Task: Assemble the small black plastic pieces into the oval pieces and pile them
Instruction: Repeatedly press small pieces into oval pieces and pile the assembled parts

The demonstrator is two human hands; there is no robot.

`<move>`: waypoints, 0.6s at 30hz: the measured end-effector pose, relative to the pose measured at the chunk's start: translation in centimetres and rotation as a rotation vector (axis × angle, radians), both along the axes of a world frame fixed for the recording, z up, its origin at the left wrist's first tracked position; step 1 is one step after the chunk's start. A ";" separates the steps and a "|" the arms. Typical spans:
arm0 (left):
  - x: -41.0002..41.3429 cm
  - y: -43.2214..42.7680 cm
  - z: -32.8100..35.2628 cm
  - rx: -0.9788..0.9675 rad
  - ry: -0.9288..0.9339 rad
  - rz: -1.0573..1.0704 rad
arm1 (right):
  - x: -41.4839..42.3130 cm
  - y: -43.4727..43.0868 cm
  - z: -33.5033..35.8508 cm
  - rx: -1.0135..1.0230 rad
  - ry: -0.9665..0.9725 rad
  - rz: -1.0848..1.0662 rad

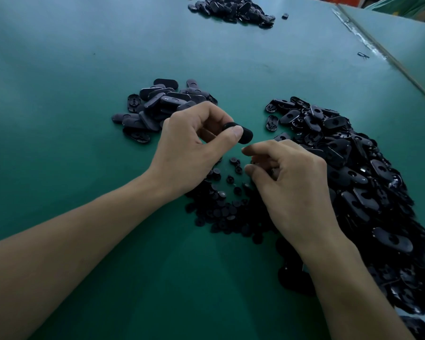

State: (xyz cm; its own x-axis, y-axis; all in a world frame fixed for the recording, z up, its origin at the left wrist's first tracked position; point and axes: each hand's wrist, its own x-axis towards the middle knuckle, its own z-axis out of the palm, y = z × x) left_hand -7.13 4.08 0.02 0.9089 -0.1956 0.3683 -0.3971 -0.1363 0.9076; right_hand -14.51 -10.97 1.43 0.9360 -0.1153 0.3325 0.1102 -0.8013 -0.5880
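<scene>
The light is dim and cool, with a blue-green cast. It comes from the far left, where the flat green table top (pixel 59 57) pales to a hazy sheen — nearer, it darkens. A soft-edged shadow under the right hand (pixel 297 187) swallows the small round black plastic pieces (pixel 221 209). The heap of glossy black oval plastic pieces (pixel 353 168) carries glints; the single oval piece (pixel 245 137) pinched by the left hand (pixel 192 146) reads as a flat silhouette. Wide-angle bending stretches the edges.

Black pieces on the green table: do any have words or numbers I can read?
No text here can be read.
A tiny pale mark on one piece in the left pile of oval pieces: too small to read.
The oval piece in the left hand: no writing shows.
</scene>
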 end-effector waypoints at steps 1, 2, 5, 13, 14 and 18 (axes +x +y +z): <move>0.0 0.0 0.0 0.000 0.002 0.002 | 0.0 0.0 0.0 0.010 -0.013 0.003; 0.0 0.0 0.0 0.001 0.003 0.003 | 0.0 0.0 0.0 0.025 -0.023 0.004; 0.0 0.0 0.0 0.009 0.002 0.005 | 0.0 0.0 -0.1 0.071 -0.025 0.006; 0.0 0.1 0.1 0.016 0.004 -0.005 | 0.0 -0.1 -0.3 0.079 0.001 0.017; 0.0 0.0 0.1 0.017 0.004 -0.004 | 0.0 -0.1 -0.2 0.092 -0.004 0.016; 0.1 0.0 0.0 0.019 0.009 -0.001 | 0.1 -0.1 -0.3 0.137 -0.003 0.012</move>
